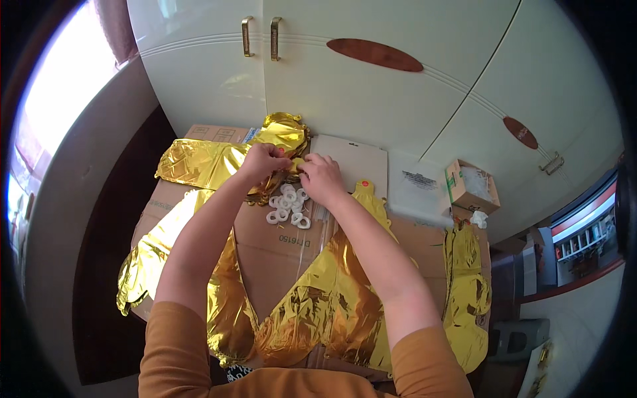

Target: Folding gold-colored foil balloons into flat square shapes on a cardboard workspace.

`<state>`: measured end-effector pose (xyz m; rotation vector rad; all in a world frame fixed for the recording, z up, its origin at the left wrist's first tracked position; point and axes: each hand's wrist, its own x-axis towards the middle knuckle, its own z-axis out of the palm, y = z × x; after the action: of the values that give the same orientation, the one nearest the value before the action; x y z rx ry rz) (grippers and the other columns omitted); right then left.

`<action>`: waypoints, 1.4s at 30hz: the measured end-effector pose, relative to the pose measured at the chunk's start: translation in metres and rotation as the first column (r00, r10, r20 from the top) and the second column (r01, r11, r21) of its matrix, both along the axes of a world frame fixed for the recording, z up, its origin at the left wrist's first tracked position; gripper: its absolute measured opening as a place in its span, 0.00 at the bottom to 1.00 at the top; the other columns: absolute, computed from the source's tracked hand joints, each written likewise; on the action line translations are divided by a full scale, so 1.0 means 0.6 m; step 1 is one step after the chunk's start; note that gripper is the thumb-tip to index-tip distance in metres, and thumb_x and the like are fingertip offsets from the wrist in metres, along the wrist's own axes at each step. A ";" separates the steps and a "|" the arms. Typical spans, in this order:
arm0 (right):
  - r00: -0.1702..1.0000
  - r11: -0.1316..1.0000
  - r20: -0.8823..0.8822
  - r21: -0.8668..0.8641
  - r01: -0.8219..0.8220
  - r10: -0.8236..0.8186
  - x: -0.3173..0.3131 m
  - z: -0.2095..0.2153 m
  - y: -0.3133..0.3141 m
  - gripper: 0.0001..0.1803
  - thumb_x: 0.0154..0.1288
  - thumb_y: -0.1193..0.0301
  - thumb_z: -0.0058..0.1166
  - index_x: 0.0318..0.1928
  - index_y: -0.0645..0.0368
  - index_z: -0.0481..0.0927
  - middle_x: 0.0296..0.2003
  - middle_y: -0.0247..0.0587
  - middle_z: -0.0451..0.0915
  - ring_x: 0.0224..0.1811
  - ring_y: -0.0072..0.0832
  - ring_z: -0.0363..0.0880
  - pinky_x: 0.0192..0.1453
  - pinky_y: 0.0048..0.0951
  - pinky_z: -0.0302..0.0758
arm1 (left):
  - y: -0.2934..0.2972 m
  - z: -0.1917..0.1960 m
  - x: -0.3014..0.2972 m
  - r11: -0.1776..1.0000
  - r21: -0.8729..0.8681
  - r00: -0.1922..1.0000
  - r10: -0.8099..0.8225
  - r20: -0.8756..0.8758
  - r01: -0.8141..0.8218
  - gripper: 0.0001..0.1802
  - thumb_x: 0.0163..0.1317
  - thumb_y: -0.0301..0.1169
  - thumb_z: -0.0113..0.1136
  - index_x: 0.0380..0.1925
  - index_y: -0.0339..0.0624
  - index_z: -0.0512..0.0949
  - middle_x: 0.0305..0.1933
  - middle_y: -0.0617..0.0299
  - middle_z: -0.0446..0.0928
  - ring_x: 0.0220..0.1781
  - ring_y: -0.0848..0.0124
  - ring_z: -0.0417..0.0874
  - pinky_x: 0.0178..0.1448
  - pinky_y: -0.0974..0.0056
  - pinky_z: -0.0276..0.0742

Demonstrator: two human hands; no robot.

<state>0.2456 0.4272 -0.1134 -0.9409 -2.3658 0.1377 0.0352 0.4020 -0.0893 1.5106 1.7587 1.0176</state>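
My left hand point(265, 163) and my right hand point(322, 178) meet over the far middle of the cardboard. Between them, their fingers pinch the end of a shiny gold foil balloon point(206, 159), which lies flat and stretches off to the left. My fingers partly hide the pinched tab. Just below my hands sits a loose heap of small white ribbon rolls point(288, 204). Behind my left hand, more crumpled gold foil point(282, 132) is piled up. A large flat gold foil balloon point(312, 308) spreads under my forearms, its tab with a red spot standing right of my right hand.
Brown cardboard point(272, 249) covers the work surface. At the right lies another gold foil balloon point(464, 292). Beyond it are a clear plastic bag point(418, 189) and a small open box point(472, 186) with clear plastic inside. Cream cabinet doors point(371, 93) rise along the far edge.
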 end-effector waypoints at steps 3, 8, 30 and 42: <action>0.989 0.999 0.148 0.030 0.012 -0.016 0.003 0.006 -0.003 0.13 0.65 0.66 0.59 0.47 0.54 0.87 0.52 0.40 0.82 0.56 0.42 0.78 0.63 0.44 0.74 | 0.004 0.002 -0.013 0.999 0.033 0.976 0.024 0.217 -0.032 0.12 0.59 0.33 0.78 0.33 0.37 0.83 0.30 0.68 0.81 0.29 0.80 0.76 0.33 0.68 0.74; 0.999 0.999 0.002 0.004 -0.033 0.033 -0.037 0.014 0.011 0.10 0.64 0.65 0.60 0.40 0.57 0.86 0.46 0.39 0.82 0.56 0.41 0.79 0.61 0.46 0.73 | 0.024 -0.024 -0.031 0.967 0.218 0.947 0.057 0.316 -0.131 0.17 0.63 0.27 0.72 0.49 0.34 0.79 0.33 0.64 0.81 0.32 0.79 0.78 0.34 0.69 0.74; 0.886 0.930 0.463 -0.329 0.165 0.007 -0.114 0.053 0.024 0.39 0.51 0.44 0.71 0.61 0.48 0.81 0.54 0.39 0.85 0.62 0.48 0.76 0.69 0.49 0.68 | -0.158 0.468 -0.512 0.399 0.547 0.654 0.628 0.421 -0.736 0.20 0.68 0.39 0.66 0.54 0.37 0.84 0.47 0.58 0.86 0.43 0.70 0.86 0.45 0.62 0.83; 0.968 0.935 -0.218 0.353 -0.040 0.124 -0.058 0.252 -0.060 0.45 0.59 0.45 0.69 0.69 0.57 0.72 0.64 0.51 0.76 0.65 0.47 0.76 0.70 0.53 0.65 | -0.377 0.660 -0.182 0.801 0.593 0.869 0.348 -0.353 -0.080 0.21 0.65 0.32 0.71 0.56 0.35 0.82 0.51 0.54 0.86 0.51 0.66 0.86 0.58 0.60 0.83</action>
<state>0.2110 0.3912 0.0376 -0.6172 -2.1151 -0.1266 -0.0743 0.1756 0.3064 2.0723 2.1046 1.5042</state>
